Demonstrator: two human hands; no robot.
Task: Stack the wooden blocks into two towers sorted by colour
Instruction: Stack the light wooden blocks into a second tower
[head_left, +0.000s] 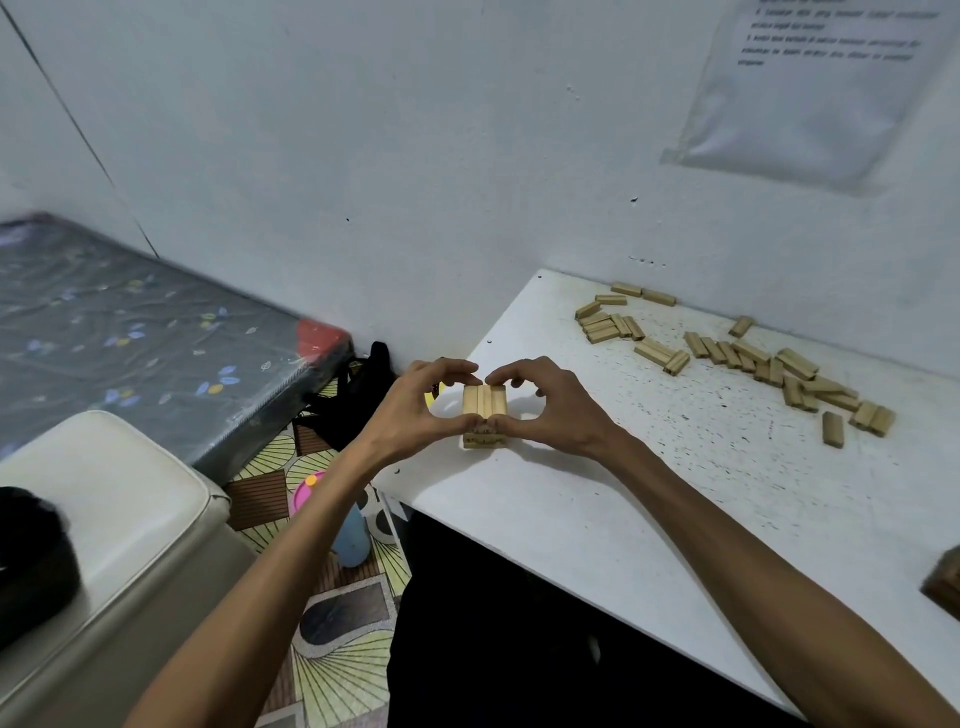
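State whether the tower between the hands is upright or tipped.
Upright: tower layers sit level on table; left hand and right hand grip it.

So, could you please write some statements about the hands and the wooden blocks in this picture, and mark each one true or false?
1. The left hand and the right hand both pinch the top of the tower. True.
2. The loose blocks lie on the floor. False: they lie on the table, to the right of the tower.
3. The tower's top layer has three blocks side by side. True.
4. The tower stands in the middle of the table. False: it stands near the table's left edge.
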